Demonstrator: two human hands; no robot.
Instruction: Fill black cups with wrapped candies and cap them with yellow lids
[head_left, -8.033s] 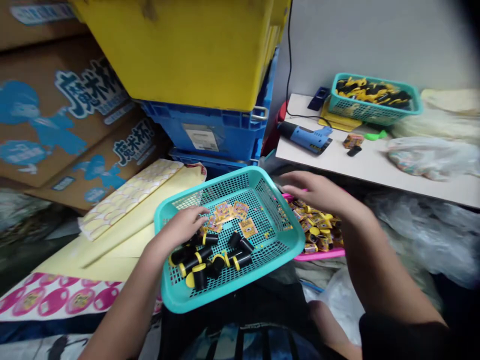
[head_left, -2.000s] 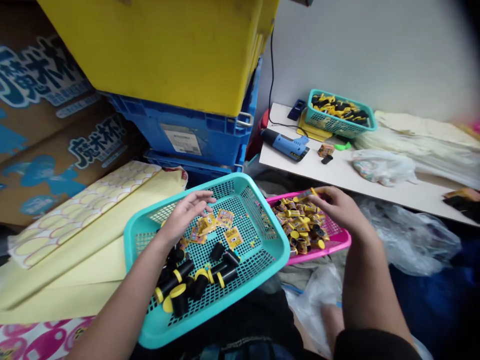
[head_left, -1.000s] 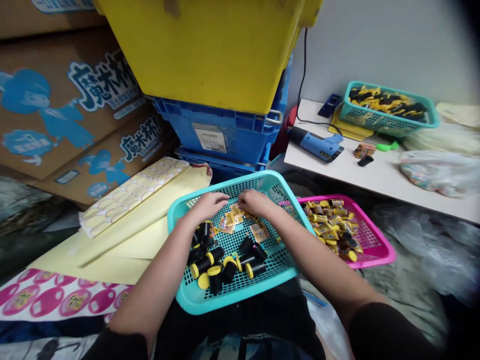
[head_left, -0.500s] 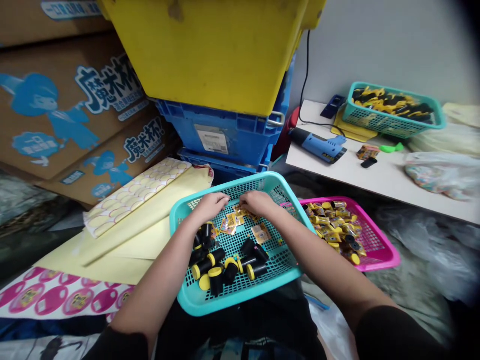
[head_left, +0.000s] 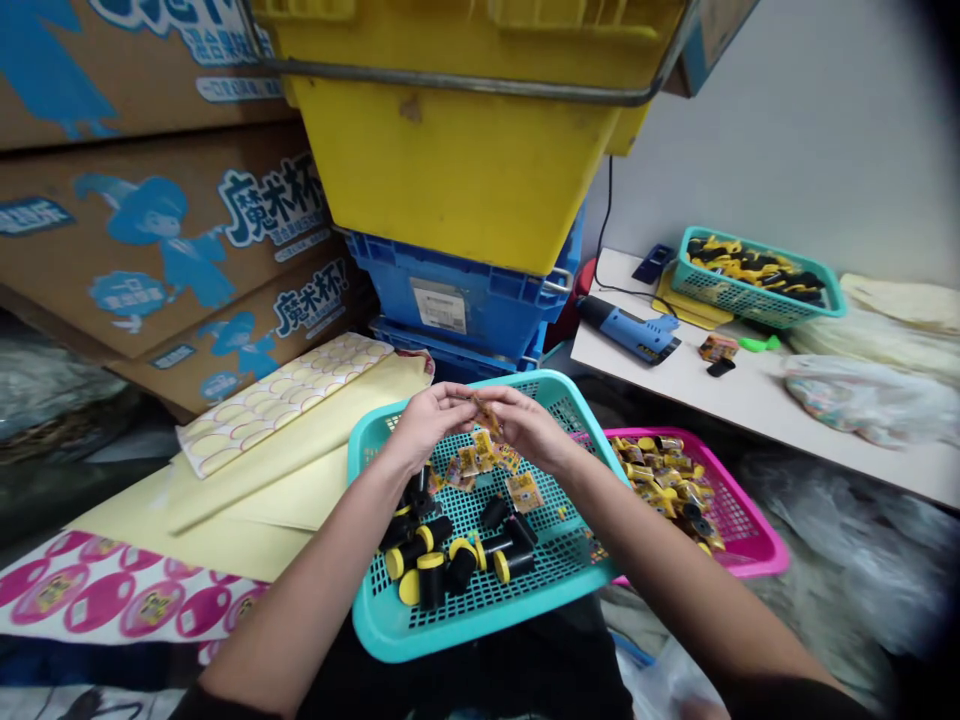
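My left hand [head_left: 431, 425] and my right hand [head_left: 525, 430] meet above the far side of a teal plastic mesh basket [head_left: 450, 630], pinching a small gold foil sachet [head_left: 486, 417] between their fingertips. Below them, several similar printed sachets [head_left: 480, 460] lie on the mesh. Several black cylinders with yellow caps [head_left: 450, 560] lie in a cluster nearer me, some upright and some on their sides. To the right, a pink mesh basket [head_left: 750, 560] holds a heap of capped cylinders and sachets [head_left: 664, 480], partly hidden behind my right forearm.
A yellow crate [head_left: 450, 170] sits on blue crates [head_left: 450, 310] ahead, beside printed cardboard boxes [head_left: 187, 240]. Sticker sheets [head_left: 277, 400] lie left. On a white table [head_left: 750, 400] at right are a blue glue gun [head_left: 630, 330] and a teal basket [head_left: 750, 290].
My hands have risen from the mesh and closed together on a sachet. The whole view has tilted up, showing more of the yellow crate.
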